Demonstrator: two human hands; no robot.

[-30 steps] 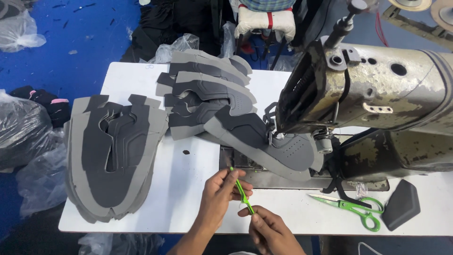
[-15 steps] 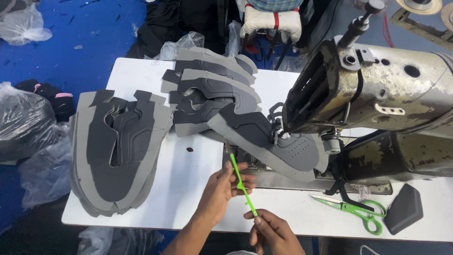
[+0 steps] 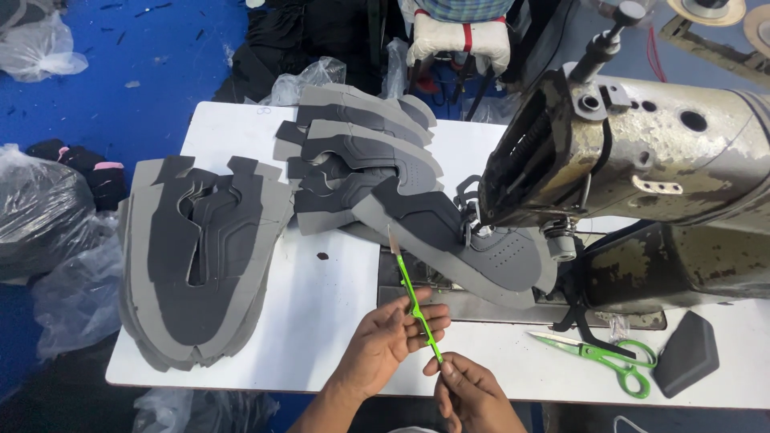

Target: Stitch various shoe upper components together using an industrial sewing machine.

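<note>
Green thread snips (image 3: 415, 303) — pinched in both hands, left (image 3: 391, 341), right (image 3: 475, 393)

We count two hands (image 3: 385, 341), one green thread snip (image 3: 415, 301), one pair of green scissors (image 3: 597, 357), one sewing machine (image 3: 642, 160), two stacks of grey shoe uppers (image 3: 200, 265), one white table (image 3: 337, 321)

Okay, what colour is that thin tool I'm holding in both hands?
Bright green, with a pale metal tip; the thread snips show clearly in the head view.
</note>
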